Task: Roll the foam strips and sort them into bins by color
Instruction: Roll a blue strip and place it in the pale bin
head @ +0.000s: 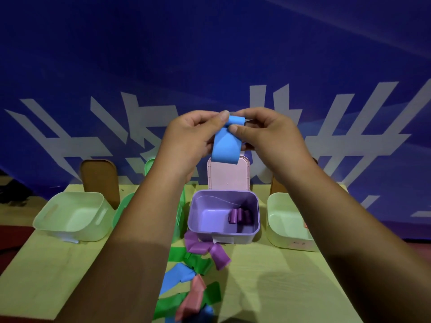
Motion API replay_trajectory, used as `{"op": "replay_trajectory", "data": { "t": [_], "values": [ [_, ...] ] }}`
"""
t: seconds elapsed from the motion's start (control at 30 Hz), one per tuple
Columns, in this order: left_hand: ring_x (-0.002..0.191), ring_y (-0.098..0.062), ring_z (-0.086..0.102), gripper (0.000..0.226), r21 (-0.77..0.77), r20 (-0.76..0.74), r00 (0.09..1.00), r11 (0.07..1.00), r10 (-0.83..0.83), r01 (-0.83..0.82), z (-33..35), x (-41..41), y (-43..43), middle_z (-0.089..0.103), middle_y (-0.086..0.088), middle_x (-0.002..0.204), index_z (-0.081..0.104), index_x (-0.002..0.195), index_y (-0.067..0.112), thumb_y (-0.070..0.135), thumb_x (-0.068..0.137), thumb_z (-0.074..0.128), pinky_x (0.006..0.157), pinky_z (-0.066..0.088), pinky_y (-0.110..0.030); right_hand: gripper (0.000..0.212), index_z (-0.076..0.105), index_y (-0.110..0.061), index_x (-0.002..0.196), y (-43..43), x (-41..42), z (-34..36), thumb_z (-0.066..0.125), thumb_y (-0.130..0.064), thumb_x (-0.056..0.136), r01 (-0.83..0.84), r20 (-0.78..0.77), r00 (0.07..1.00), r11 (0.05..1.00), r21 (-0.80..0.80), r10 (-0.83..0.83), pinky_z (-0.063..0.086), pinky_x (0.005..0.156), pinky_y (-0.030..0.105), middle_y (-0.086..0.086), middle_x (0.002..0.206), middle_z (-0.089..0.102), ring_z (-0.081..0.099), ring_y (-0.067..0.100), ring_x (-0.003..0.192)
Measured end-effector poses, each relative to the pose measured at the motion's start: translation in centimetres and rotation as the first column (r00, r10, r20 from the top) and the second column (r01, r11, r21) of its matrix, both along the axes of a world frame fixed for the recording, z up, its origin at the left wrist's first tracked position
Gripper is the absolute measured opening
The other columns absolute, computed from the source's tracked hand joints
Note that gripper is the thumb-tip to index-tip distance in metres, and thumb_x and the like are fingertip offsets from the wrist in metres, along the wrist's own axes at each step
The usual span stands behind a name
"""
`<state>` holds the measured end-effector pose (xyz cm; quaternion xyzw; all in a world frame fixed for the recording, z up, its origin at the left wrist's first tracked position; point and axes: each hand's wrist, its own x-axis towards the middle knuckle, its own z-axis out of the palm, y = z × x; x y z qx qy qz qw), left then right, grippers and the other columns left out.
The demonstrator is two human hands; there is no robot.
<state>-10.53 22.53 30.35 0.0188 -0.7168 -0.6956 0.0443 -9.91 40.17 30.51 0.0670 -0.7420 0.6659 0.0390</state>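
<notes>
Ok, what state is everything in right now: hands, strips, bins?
Left hand: pinches the blue strip at its top end.
Right hand: pinches the same end.
Blue strip: in the air, top curled, rest hanging unrolled.
Purple bin: open, pink lid upright behind, purple rolls inside.
Left pale bin: open.
Green bin: mostly hidden.
Right pale bin: open, part hidden.
Loose strips: unrolled, heaped on the table.

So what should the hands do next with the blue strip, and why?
Probably curl the top end over and roll it downward: the left hand and right hand both pinch the blue strip by its top, and the rest hangs loose, unrolled.
</notes>
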Motion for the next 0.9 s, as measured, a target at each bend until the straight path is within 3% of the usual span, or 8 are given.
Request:
{"op": "replay_trajectory", "data": {
  "t": [0.13,0.3,0.43,0.7,0.8,0.9],
  "values": [
    [0.098,-0.022,0.082,0.019,-0.053,-0.028,0.999,0.998,0.026,-0.027,-0.3,-0.1,-0.1,0.083,-0.003,0.104,0.080,0.112,0.016,0.027,0.098,0.081,0.087,0.068,-0.045,0.020,0.075,-0.014,0.119,-0.1,0.2,-0.1,0.074,-0.017,0.099,-0.029,0.035,0.999,0.998,-0.052,0.031,0.065,0.076,0.025,0.011,0.106,0.078,0.078,0.019,0.096],
    [0.100,-0.024,0.081,0.016,-0.037,-0.047,0.999,0.999,-0.002,0.000,-0.3,0.0,-0.4,0.083,-0.004,0.105,0.079,0.112,0.018,0.019,0.097,0.082,0.085,0.066,-0.041,0.021,0.076,-0.015,0.118,0.0,0.5,0.0,0.071,-0.028,0.102,-0.040,0.044,0.998,0.998,-0.058,0.042,0.064,0.073,0.025,0.005,0.101,0.079,0.078,0.016,0.087],
    [0.103,-0.025,0.081,0.018,-0.012,-0.048,0.999,1.000,-0.014,0.014,-0.3,0.2,-0.6,0.082,-0.006,0.109,0.080,0.114,0.019,0.018,0.096,0.082,0.090,0.066,-0.044,0.022,0.074,-0.017,0.121,0.0,0.6,0.1,0.067,-0.030,0.104,-0.027,0.027,0.999,0.999,0.042,0.026,0.061,0.068,0.019,-0.001,0.099,0.078,0.076,0.009,0.085],
    [0.105,-0.026,0.081,0.025,0.018,-0.035,0.999,1.000,-0.005,0.006,-0.8,0.7,-0.8,0.081,-0.010,0.115,0.077,0.123,0.012,0.013,0.098,0.079,0.093,0.065,-0.047,0.020,0.073,-0.025,0.123,-0.2,0.4,-0.2,0.069,-0.026,0.103,0.025,-0.027,0.999,0.994,0.104,-0.023,0.064,0.083,0.025,-0.012,0.105,0.074,0.073,0.005,0.096],
    [0.103,-0.025,0.081,0.022,-0.028,-0.071,0.997,1.000,0.011,-0.013,-1.0,0.7,-0.9,0.081,-0.008,0.110,0.078,0.118,0.017,0.010,0.098,0.078,0.091,0.066,-0.046,0.022,0.073,-0.024,0.123,-0.4,0.4,-0.2,0.071,-0.026,0.102,0.031,0.009,0.999,0.999,0.042,-0.032,0.064,0.087,0.027,-0.008,0.107,0.075,0.075,0.009,0.097],
    [0.102,-0.024,0.081,0.024,-0.045,-0.092,0.996,0.999,0.003,-0.007,-0.8,0.9,-1.0,0.081,-0.003,0.104,0.079,0.115,0.021,0.006,0.097,0.079,0.087,0.066,-0.042,0.021,0.075,-0.016,0.119,-0.5,0.7,-0.1,0.072,-0.026,0.101,0.008,0.112,0.994,0.989,-0.145,0.008,0.065,0.086,0.030,0.002,0.106,0.079,0.078,0.016,0.097]
  ]
}}
